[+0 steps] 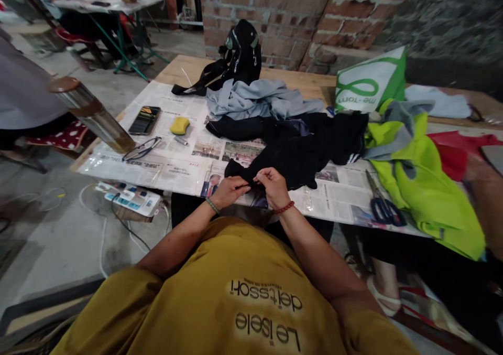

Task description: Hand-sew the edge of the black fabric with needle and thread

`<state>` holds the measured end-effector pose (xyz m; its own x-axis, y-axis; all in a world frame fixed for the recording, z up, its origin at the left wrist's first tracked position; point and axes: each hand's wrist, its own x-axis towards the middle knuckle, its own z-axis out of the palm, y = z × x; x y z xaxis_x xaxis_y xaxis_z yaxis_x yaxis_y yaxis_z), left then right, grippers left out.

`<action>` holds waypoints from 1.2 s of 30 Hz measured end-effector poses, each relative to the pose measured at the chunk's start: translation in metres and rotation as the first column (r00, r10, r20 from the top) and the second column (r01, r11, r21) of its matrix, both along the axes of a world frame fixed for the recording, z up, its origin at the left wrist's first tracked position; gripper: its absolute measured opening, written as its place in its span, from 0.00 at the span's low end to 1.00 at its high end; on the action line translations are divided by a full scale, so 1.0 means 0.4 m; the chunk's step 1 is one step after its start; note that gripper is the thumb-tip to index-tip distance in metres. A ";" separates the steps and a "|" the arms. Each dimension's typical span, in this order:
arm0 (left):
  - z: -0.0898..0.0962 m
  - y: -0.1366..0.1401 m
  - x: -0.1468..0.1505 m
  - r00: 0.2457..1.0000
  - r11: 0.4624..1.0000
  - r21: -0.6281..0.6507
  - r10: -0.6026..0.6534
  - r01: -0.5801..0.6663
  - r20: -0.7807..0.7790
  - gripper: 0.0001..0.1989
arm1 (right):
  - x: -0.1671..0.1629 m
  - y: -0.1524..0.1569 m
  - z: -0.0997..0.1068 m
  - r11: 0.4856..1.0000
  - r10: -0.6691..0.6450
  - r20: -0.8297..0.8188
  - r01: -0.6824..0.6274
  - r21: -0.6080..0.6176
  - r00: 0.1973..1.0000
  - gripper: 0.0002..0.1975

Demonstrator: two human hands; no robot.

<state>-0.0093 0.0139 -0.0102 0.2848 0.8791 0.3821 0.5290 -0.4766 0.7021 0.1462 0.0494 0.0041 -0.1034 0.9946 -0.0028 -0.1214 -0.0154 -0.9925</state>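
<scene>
A black garment (298, 148) lies crumpled on the newspaper-covered table (129, 163), its near end reaching the front edge. My left hand (231, 191), with a green bracelet at the wrist, pinches the edge of that end. Close by on the right, my right hand (274, 187) has thumb and forefinger pressed together over the same cloth; whatever lies between those fingertips is too small to make out. A red beaded bracelet circles the right wrist. Behind the black garment rests a grey cloth (263, 98).
Dark-handled scissors (385, 208) and a neon yellow garment (428, 182) lie to the right. Leftward are a tumbler (94, 116), phone (145, 120), glasses (142, 149) and yellow sponge (179, 126). A black bag (243, 51) and green-white bag (371, 82) stand behind. A power strip (131, 200) sits below left.
</scene>
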 end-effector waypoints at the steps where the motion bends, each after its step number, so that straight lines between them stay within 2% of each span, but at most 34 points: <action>1: -0.001 0.000 -0.001 1.000 1.000 0.002 -0.004 0.004 -0.002 0.09 | -0.004 -0.004 -0.003 1.000 0.002 -0.004 -0.002 -0.006 1.000 0.05; 6: -0.004 -0.003 -0.001 1.000 1.000 -0.006 -0.006 0.005 -0.030 0.07 | -0.006 -0.006 -0.007 0.997 0.077 0.081 -0.078 0.004 0.994 0.04; 10: -0.007 -0.004 -0.002 0.999 1.000 -0.018 0.002 -0.003 -0.041 0.07 | 0.029 0.042 0.020 0.996 -0.085 0.007 0.085 0.016 0.996 0.06; 12: -0.006 -0.004 -0.002 0.999 1.000 -0.016 0.001 -0.002 -0.046 0.06 | 0.044 0.058 0.038 0.992 -0.122 -0.026 0.123 0.029 0.992 0.07; 15: -0.002 -0.004 0.000 0.999 1.000 -0.008 0.006 -0.006 -0.038 0.06 | 0.050 0.050 0.061 1.000 -0.002 -0.019 0.001 -0.006 1.000 0.10; 18: 0.004 -0.004 0.002 0.999 1.000 0.008 0.007 -0.007 -0.037 0.07 | 0.039 0.029 0.075 0.983 0.149 -0.073 -0.155 -0.097 0.986 0.16; 21: 0.007 -0.005 0.003 0.999 1.000 0.010 0.008 -0.008 -0.039 0.06 | 0.031 0.029 0.089 0.969 0.207 -0.127 -0.221 -0.111 0.970 0.19; 27: 0.006 -0.007 0.001 1.000 0.999 -0.029 0.014 -0.013 0.007 0.06 | 0.044 0.095 0.149 0.985 0.154 -0.067 -0.148 0.088 0.986 0.13; 31: 0.010 -0.008 0.000 0.999 0.999 -0.049 0.011 -0.009 0.041 0.06 | 0.053 0.142 0.205 0.963 0.120 0.013 -0.120 0.240 0.993 0.10; 36: 0.008 -0.008 -0.002 0.998 0.998 -0.063 0.016 -0.012 0.064 0.06 | 0.064 0.184 0.245 0.932 0.076 0.052 -0.089 0.351 0.996 0.08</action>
<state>-0.0100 0.0108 -0.0069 0.2492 0.9057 0.3430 0.4880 -0.4234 0.7633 0.1720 0.1228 0.1023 -0.1919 0.9201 0.3414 -0.0984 0.3281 -0.9395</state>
